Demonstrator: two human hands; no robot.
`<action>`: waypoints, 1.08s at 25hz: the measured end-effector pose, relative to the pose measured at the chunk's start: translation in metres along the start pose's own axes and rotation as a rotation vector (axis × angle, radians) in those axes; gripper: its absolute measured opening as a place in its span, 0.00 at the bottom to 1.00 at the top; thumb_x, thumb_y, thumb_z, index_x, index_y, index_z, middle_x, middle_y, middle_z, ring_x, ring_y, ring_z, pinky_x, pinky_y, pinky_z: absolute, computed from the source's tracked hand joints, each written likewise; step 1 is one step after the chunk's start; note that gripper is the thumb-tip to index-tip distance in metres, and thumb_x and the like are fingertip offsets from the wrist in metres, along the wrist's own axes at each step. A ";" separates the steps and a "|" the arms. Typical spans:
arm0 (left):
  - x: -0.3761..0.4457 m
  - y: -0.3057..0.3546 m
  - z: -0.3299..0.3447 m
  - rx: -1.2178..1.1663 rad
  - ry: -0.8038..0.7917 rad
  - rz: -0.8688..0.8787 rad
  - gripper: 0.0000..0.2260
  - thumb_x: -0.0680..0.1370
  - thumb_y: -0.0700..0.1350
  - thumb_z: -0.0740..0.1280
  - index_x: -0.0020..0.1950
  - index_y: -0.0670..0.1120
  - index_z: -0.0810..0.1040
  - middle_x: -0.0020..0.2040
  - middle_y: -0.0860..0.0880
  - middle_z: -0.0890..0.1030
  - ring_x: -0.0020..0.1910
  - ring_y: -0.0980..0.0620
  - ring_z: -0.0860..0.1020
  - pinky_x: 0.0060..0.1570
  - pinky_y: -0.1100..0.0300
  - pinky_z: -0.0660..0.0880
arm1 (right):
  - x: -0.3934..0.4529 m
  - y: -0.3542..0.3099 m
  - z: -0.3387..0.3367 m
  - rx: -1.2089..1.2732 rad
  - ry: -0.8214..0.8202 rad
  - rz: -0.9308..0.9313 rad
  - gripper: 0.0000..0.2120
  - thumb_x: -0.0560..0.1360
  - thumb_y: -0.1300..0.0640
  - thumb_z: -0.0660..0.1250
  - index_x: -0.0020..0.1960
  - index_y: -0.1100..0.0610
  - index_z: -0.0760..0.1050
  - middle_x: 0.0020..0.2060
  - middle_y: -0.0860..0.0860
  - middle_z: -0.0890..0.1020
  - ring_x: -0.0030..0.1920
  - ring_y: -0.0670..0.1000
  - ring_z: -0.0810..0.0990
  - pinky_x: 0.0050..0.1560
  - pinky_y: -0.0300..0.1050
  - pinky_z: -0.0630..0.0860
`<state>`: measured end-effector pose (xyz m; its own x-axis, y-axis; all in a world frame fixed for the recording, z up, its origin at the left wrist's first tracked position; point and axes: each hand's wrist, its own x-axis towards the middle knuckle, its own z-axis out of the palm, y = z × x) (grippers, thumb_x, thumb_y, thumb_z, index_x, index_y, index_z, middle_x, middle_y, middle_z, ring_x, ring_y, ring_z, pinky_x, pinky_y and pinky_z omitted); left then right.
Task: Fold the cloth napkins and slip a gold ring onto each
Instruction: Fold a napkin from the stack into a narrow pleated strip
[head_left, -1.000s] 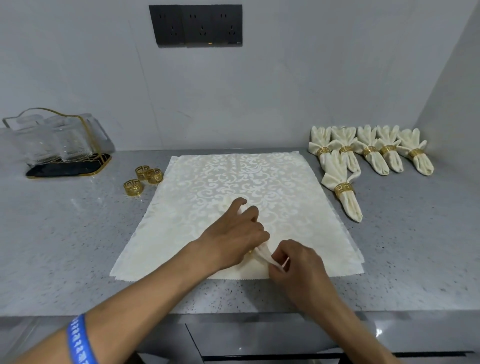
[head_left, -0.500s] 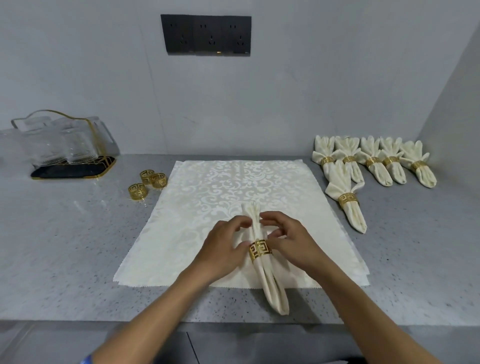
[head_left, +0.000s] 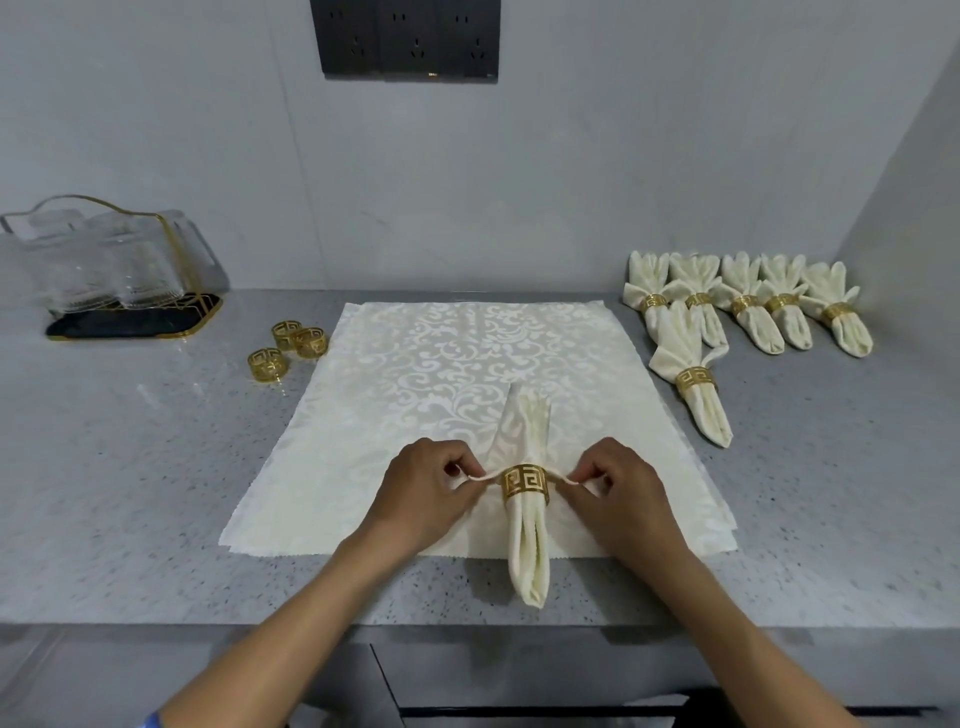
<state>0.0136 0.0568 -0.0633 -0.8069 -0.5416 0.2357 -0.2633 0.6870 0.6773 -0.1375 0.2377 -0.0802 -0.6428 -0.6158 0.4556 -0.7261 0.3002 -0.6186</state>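
A cream napkin (head_left: 527, 551) folded into a long roll lies on a stack of flat patterned napkins (head_left: 457, 364), with a gold ring (head_left: 524, 483) around its middle. My left hand (head_left: 423, 493) pinches a napkin flap just left of the ring. My right hand (head_left: 621, 493) pinches a flap just right of it. Both flaps are drawn sideways out of the ring. Three loose gold rings (head_left: 288, 348) sit left of the flat stack.
Several finished ringed napkins (head_left: 748, 306) lie in a row at the back right, one more (head_left: 696, 384) in front of them. A glass holder on a black and gold tray (head_left: 111, 280) stands at the back left. The counter's front edge (head_left: 156, 621) runs below my wrists.
A second ago my hands worked a bunched napkin near the front edge. Now the ringed roll lies flat and both hands have moved to the ring's sides, pulling flaps outward.
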 end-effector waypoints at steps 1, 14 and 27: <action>-0.002 -0.002 0.002 0.016 0.005 0.000 0.05 0.73 0.51 0.75 0.39 0.54 0.82 0.38 0.59 0.81 0.44 0.62 0.76 0.43 0.64 0.73 | -0.004 0.002 0.002 -0.095 -0.004 -0.055 0.12 0.68 0.59 0.78 0.36 0.51 0.74 0.35 0.43 0.76 0.36 0.45 0.72 0.38 0.39 0.68; 0.058 0.036 -0.014 0.313 -0.073 0.384 0.21 0.77 0.38 0.66 0.70 0.51 0.73 0.67 0.53 0.76 0.62 0.50 0.73 0.60 0.58 0.69 | 0.068 -0.022 -0.006 -0.237 -0.295 -0.021 0.22 0.78 0.58 0.64 0.71 0.48 0.70 0.63 0.46 0.79 0.60 0.52 0.77 0.60 0.46 0.73; -0.001 -0.014 -0.026 0.219 -0.124 0.324 0.11 0.70 0.51 0.75 0.47 0.54 0.76 0.46 0.58 0.75 0.43 0.60 0.74 0.41 0.60 0.73 | -0.005 -0.044 -0.018 -0.413 -0.060 0.228 0.22 0.74 0.29 0.59 0.43 0.49 0.74 0.34 0.44 0.79 0.34 0.48 0.77 0.35 0.44 0.72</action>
<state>0.0318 0.0344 -0.0546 -0.9205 -0.2274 0.3176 -0.0810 0.9065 0.4144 -0.1070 0.2403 -0.0437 -0.7904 -0.5383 0.2925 -0.6126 0.6895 -0.3865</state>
